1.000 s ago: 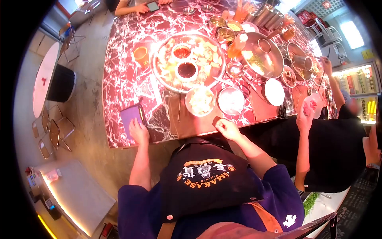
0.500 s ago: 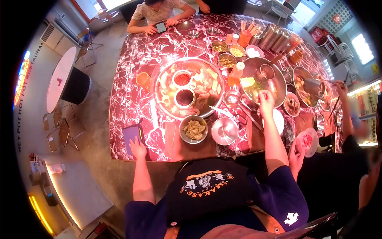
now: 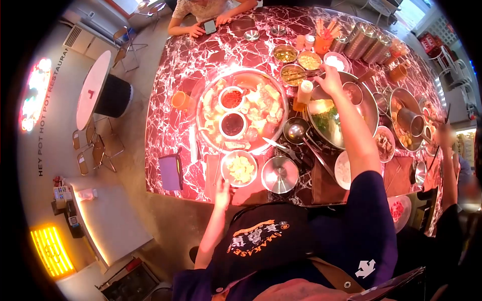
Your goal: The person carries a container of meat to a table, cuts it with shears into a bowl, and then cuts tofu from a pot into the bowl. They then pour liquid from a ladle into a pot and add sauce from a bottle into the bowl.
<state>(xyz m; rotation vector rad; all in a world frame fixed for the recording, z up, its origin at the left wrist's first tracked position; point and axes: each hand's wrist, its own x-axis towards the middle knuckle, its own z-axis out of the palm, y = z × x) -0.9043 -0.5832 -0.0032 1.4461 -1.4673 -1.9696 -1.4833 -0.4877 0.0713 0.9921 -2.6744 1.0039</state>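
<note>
My right hand [image 3: 330, 80] is closed on the end of a thin, dark utensil [image 3: 307, 74]. Its other end reaches over a small metal bowl of chopped condiment [image 3: 291, 80]; whether it is a spoon or tongs I cannot tell. Under that forearm lies a wide metal bowl [image 3: 372, 113] with greens, a pale yellow food and a ladle. My left hand [image 3: 222, 194], fingers apart, is right at the lower left rim of a metal bowl of pale food pieces [image 3: 240, 169]. An empty metal bowl [image 3: 279, 174] stands to its right.
A large round pan of food [image 3: 202, 123] holds two sauce cups. Around it are a squeeze bottle [image 3: 304, 93], a ladle [image 3: 296, 130], a knife [image 3: 275, 144], an orange cup [image 3: 181, 100] and a purple case [image 3: 171, 172]. A person [image 3: 208, 12] with a phone sits opposite; another person's arm [image 3: 448, 165] is at right.
My left hand has left the purple case and moved right to the food bowl. My right hand has gone from over the wide bowl to the condiment bowls and taken hold of the utensil.
</note>
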